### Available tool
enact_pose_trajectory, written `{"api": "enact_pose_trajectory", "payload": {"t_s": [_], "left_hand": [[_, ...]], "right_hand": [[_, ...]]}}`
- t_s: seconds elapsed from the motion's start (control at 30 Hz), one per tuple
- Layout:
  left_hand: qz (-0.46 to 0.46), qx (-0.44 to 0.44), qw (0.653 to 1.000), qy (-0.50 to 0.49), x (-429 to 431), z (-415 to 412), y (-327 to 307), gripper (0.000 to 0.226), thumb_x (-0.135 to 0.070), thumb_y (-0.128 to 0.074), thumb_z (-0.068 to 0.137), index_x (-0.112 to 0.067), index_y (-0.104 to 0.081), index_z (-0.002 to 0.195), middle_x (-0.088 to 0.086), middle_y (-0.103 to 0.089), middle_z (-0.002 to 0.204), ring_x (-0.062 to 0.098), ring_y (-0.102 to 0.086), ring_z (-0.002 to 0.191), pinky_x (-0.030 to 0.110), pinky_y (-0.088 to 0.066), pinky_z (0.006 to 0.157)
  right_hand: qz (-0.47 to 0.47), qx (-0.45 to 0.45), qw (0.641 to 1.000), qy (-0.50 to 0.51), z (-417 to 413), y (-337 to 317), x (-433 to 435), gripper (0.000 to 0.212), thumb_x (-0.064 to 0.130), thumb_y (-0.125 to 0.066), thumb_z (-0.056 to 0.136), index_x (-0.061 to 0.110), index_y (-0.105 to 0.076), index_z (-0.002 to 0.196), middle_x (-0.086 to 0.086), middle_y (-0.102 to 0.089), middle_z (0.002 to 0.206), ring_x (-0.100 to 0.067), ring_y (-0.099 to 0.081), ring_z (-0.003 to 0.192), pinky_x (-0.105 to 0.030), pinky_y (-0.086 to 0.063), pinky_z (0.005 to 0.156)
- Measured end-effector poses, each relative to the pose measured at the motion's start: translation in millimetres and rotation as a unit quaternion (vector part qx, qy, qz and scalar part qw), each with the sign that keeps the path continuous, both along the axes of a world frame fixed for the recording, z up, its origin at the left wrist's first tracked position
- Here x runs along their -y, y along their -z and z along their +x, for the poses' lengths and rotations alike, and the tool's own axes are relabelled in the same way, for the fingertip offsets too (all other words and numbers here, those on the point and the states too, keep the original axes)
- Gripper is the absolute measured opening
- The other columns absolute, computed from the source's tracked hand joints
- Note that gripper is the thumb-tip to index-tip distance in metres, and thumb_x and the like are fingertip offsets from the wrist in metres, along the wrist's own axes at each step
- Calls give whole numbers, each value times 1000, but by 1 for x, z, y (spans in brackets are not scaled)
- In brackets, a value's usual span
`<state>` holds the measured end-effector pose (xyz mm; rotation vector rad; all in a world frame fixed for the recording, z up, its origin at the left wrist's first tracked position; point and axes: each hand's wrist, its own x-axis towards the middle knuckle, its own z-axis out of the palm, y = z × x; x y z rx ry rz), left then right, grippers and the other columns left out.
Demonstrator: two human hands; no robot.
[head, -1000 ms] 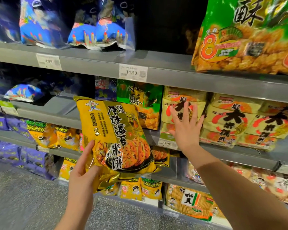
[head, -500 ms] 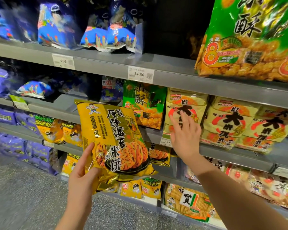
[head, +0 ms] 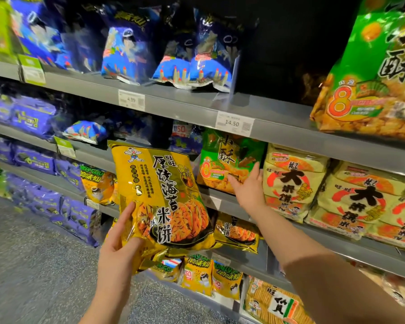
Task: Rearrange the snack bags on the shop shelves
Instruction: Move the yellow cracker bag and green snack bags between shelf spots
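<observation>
1. The left hand [head: 119, 249] grips the yellow bag [head: 164, 195] at its lower-left corner, thumb on the front.
2. The right hand [head: 250, 188], fingers straight, touches the green bag [head: 229, 157]; half a second ago it lay on the cream bags [head: 292, 181].
3. The yellow bag, glossy with black characters and pictured rice crackers, is held upright before the shelf [head: 234, 206], at 8 o'clock from the green bag.

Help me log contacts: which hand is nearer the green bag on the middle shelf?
Right. The right hand touches the lower right front of the green bag; the left hand is lower and to the left, gripping the yellow bag, clear of the green one.
</observation>
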<state>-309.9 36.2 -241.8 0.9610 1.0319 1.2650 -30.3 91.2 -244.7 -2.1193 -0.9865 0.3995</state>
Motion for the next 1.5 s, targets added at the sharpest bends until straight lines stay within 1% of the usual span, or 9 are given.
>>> {"api": "enact_pose_trajectory", "payload": {"t_s": [0.17, 0.3, 0.47, 0.6, 0.73, 0.9, 1.07, 1.27, 1.5], "left_hand": [[13, 2, 1000, -9, -16, -4, -3, 71, 20, -43, 79, -40, -62, 112, -30, -69, 92, 16, -50, 67, 17, -45, 50], [18, 0, 1000, -6, -24, -4, -5, 69, 22, -40, 79, -32, -56, 119, -36, -66, 85, -9, -59, 60, 14, -48, 51], [9, 1, 1000, -5, -29, -4, -2, 71, 21, -41, 80, -38, -59, 117, -34, -67, 94, 10, -55, 59, 17, -48, 50], [8, -4, 1000, -8, -32, -3, 3, 73, 19, -44, 78, -40, -61, 116, -25, -69, 100, 12, -53, 66, 21, -48, 54], [-1, 1, 1000, -16, -34, -6, 7, 74, 19, -44, 78, -41, -63, 115, -17, -69, 108, 17, -54, 74, 35, -49, 69], [2, -1, 1000, -13, -32, -8, 5, 73, 20, -43, 79, -38, -58, 122, -29, -68, 99, 15, -47, 63, 17, -43, 48], [1, 0, 1000, -11, -27, -11, 2, 73, 19, -43, 79, -40, -58, 120, -31, -66, 103, 18, -50, 72, 20, -48, 50], [-4, 15, 1000, -12, -18, -16, -2, 72, 19, -43, 80, -42, -60, 115, -30, -67, 101, 24, -54, 79, 23, -52, 51], [11, -8, 999, -31, -4, -34, 3, 72, 18, -44, 79, -41, -60, 116, -26, -68, 102, 20, -52, 72, 20, -48, 51]], "right_hand": [[18, -113, 988, 104, 5, -13, -32, 107, 48, -66, 81, 4, 6, 148, -21, -9, 156, -36, -24, 140, -42, -28, 110], [11, -106, 983, 152, 4, -12, -44, 112, 52, -72, 73, 2, -6, 148, -22, -20, 151, -37, -30, 136, -44, -34, 105], [28, -64, 985, 160, 0, -7, -44, 103, 56, -73, 68, 4, -25, 144, -19, -33, 143, -37, -36, 130, -43, -36, 102], [103, -56, 984, 138, -9, 1, -43, 84, 45, -80, 66, 12, -37, 129, -17, -26, 144, -36, -41, 124, -43, -41, 96], [109, -70, 983, 129, -5, -6, -41, 92, 43, -82, 64, 12, -30, 133, -18, -28, 144, -36, -46, 120, -39, -43, 90], [46, -59, 989, 131, -8, -10, -43, 115, 57, -77, 63, 10, -13, 146, -18, -43, 141, -37, -36, 132, -49, -39, 103], [62, -28, 986, 153, -14, -19, -30, 107, 61, -74, 62, 9, -24, 142, -13, -55, 129, -36, -46, 122, -49, -44, 97], [149, -106, 966, 182, -29, -20, -11, 99, 42, -80, 67, 7, -24, 141, -13, -46, 137, -32, -48, 123, -38, -42, 98], [156, -143, 957, 200, -45, -23, 11, 93, 44, -79, 68, 8, -30, 138, -11, -50, 134, -32, -51, 119, -40, -44, 95]]}}
